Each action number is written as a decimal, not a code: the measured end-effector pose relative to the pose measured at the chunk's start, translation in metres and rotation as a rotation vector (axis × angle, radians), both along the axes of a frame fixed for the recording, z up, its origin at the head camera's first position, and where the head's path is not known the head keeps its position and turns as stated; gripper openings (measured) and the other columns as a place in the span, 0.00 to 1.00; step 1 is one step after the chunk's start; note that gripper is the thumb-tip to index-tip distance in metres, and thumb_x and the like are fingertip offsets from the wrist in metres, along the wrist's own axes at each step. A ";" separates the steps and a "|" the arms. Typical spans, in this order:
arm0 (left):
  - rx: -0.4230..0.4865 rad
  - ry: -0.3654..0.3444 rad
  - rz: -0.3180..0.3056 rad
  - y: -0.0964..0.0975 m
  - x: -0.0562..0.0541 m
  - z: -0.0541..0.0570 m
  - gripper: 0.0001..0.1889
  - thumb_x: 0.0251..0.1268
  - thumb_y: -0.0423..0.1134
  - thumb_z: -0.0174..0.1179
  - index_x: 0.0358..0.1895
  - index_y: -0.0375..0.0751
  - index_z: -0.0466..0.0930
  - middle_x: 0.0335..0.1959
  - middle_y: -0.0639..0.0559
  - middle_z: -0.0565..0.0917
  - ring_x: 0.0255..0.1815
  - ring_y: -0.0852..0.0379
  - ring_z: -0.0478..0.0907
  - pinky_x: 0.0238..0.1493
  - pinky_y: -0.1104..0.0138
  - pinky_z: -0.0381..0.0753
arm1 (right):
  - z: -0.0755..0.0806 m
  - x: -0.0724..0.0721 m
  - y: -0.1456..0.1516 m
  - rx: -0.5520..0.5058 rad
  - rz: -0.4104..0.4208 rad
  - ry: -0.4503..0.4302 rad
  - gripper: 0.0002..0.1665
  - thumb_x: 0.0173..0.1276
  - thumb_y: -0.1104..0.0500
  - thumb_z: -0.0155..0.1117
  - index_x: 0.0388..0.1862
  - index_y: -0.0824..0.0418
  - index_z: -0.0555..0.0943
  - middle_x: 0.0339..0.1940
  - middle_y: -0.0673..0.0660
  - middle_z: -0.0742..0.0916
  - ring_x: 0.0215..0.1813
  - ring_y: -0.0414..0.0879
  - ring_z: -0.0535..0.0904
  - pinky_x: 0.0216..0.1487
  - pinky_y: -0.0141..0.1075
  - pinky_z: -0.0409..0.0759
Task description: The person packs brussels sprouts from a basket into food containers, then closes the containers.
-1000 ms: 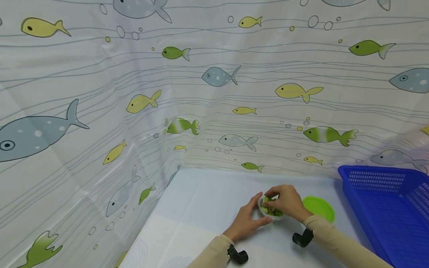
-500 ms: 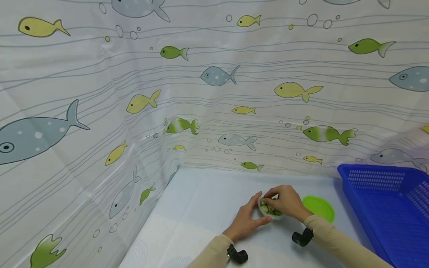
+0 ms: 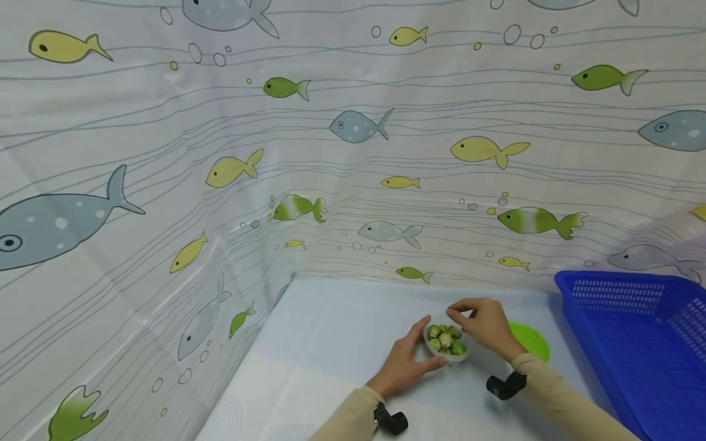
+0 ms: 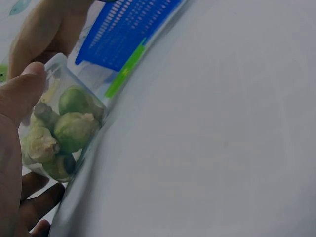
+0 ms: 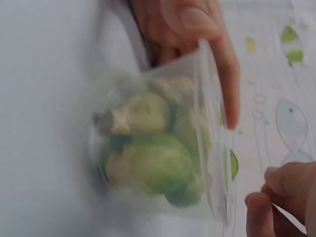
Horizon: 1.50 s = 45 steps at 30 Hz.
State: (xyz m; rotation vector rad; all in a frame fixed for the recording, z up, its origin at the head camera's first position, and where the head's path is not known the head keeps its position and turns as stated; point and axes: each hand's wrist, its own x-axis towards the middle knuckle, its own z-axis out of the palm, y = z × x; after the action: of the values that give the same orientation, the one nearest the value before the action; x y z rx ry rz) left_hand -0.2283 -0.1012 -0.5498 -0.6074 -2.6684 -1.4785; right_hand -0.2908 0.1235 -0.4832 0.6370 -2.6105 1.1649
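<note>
Brussels sprouts [image 3: 445, 340] fill a small clear plastic tub [image 3: 456, 359] standing on the white tabletop. My left hand [image 3: 404, 366] holds the tub from its near left side, thumb and fingers spread round the wall. Its thumb lies along the tub's wall in the left wrist view. Just beyond the tub's right rim hovers my right hand [image 3: 486, 326], fingers loosely bent and nothing visible between them. In the right wrist view its thumb and fingertips are apart from the tub's rim [image 5: 203, 74]. Part of the left hand is hidden behind the tub there.
A bright green round lid [image 3: 532, 342] lies right of the tub, partly covered by my right hand and forearm. Farther right stands a large blue plastic basket [image 3: 618, 278]. A fish-printed curtain [image 3: 353, 171] hangs behind and to the left of the table [image 3: 331, 343].
My right hand was in the tub with its fingertips on a Brussels sprout. It has let go and moved up and right, off the sprouts. My left hand stays on the tub.
</note>
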 end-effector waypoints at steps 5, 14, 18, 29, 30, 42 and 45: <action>-0.009 0.012 0.002 0.001 0.000 -0.001 0.47 0.72 0.58 0.68 0.87 0.57 0.52 0.80 0.44 0.71 0.81 0.53 0.68 0.81 0.53 0.69 | 0.000 -0.002 0.024 -0.011 -0.174 -0.016 0.16 0.73 0.51 0.73 0.53 0.60 0.92 0.45 0.62 0.94 0.38 0.53 0.89 0.29 0.37 0.82; -0.015 0.022 0.021 0.001 0.000 -0.001 0.48 0.71 0.58 0.70 0.87 0.53 0.54 0.80 0.44 0.72 0.81 0.51 0.69 0.81 0.53 0.69 | -0.012 0.008 0.059 0.135 -0.257 -0.142 0.50 0.70 0.39 0.73 0.77 0.70 0.71 0.72 0.78 0.77 0.69 0.78 0.70 0.63 0.73 0.71; -0.024 0.039 0.032 0.001 -0.001 -0.002 0.48 0.70 0.57 0.71 0.86 0.51 0.55 0.79 0.45 0.74 0.80 0.51 0.69 0.81 0.53 0.68 | -0.016 0.012 0.077 0.265 -0.268 -0.192 0.65 0.62 0.34 0.78 0.81 0.73 0.61 0.76 0.84 0.66 0.71 0.86 0.59 0.65 0.80 0.63; -0.011 0.029 0.024 0.001 -0.002 -0.004 0.48 0.70 0.58 0.70 0.86 0.53 0.55 0.79 0.45 0.73 0.81 0.51 0.69 0.82 0.51 0.67 | -0.039 0.027 0.119 0.338 -0.267 -0.234 0.78 0.52 0.32 0.82 0.79 0.83 0.53 0.73 0.90 0.61 0.72 0.89 0.54 0.70 0.83 0.54; -0.010 0.026 0.021 0.002 -0.002 -0.005 0.48 0.70 0.58 0.70 0.86 0.53 0.54 0.79 0.45 0.73 0.81 0.51 0.68 0.82 0.51 0.67 | -0.042 0.029 0.123 0.334 -0.264 -0.228 0.78 0.52 0.33 0.82 0.79 0.84 0.53 0.72 0.90 0.61 0.71 0.89 0.55 0.69 0.83 0.56; -0.004 0.024 0.020 0.002 -0.002 -0.004 0.48 0.70 0.57 0.71 0.86 0.50 0.55 0.78 0.45 0.74 0.81 0.51 0.69 0.82 0.51 0.67 | -0.065 0.032 0.136 0.257 -0.233 -0.093 0.70 0.52 0.39 0.85 0.75 0.84 0.63 0.69 0.87 0.72 0.68 0.83 0.68 0.66 0.76 0.66; -0.007 0.024 0.023 0.001 -0.002 -0.005 0.49 0.70 0.58 0.70 0.86 0.50 0.55 0.78 0.45 0.74 0.80 0.51 0.70 0.81 0.51 0.68 | -0.068 0.030 0.136 0.238 -0.242 -0.129 0.68 0.54 0.39 0.85 0.75 0.83 0.63 0.70 0.87 0.71 0.69 0.82 0.67 0.68 0.76 0.64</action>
State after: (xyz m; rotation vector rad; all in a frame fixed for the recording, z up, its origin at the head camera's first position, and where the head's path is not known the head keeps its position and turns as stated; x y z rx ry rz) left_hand -0.2308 -0.1000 -0.5547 -0.5884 -2.6547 -1.4478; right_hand -0.2604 0.2598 -0.5509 0.2801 -2.8633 0.8583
